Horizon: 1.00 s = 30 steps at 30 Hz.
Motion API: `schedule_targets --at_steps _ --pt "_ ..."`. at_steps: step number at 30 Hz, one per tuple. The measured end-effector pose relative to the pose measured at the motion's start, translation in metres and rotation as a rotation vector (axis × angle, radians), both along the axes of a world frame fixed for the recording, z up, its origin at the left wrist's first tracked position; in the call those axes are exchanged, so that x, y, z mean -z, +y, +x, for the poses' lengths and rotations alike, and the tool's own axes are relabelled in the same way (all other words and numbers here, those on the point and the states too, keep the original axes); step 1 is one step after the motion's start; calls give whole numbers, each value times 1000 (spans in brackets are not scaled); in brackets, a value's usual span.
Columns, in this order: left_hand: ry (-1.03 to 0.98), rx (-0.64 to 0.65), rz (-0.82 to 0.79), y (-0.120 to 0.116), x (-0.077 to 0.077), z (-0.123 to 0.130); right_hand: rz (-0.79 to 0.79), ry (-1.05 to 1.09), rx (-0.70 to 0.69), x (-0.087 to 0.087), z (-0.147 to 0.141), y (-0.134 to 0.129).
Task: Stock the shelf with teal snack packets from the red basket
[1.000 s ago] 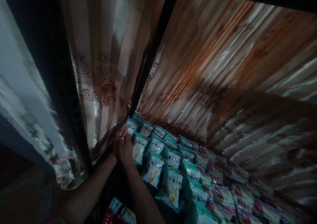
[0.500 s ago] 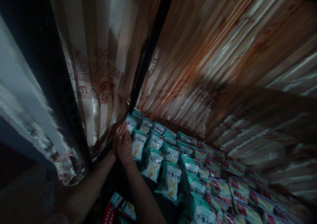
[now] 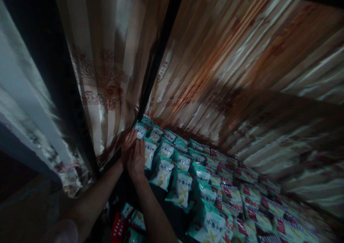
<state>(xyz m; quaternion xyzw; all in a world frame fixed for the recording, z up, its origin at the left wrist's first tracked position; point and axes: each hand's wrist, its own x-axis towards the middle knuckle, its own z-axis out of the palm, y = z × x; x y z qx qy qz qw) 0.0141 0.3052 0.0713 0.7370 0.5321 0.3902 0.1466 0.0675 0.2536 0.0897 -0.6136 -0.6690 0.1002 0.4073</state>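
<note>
My left hand (image 3: 127, 148) reaches to the back left corner of the packets. Its fingers are stretched out against the corner snack bag (image 3: 141, 131), which is white and teal. Close beside it, my right hand (image 3: 136, 161) lies with straight fingers along the left edge of the nearer snack bag (image 3: 149, 152). Neither hand visibly grips a bag; thumbs and palms are partly hidden. More teal and white snack bags (image 3: 163, 173) stand in rows to the right of my hands.
Several cream and red packets (image 3: 252, 194) fill the right side. Striped printed sheeting (image 3: 215, 74) hangs behind, with more sheeting (image 3: 107, 74) at the left. A dark post (image 3: 158, 53) rises at the corner. Below my forearms lies a red item (image 3: 117, 228) beside more bags.
My right hand has shifted slightly apart from my left, its fingers now on the nearer bag's edge. The view has shifted a little, so the packets appear slightly farther left and higher.
</note>
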Motion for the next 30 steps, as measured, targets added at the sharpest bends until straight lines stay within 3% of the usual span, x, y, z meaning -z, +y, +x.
schedule_targets --at_steps 5,12,19,30 --pt "21 -84 24 2 1 7 65 -93 100 0 32 -40" --pt "20 -172 64 -15 -3 7 76 -82 142 12 38 -53" --pt "15 -126 -261 -47 -4 12 -17 46 225 18 37 -52" --pt "-28 -12 -408 -51 -1 23 -41 127 266 22 44 -49"
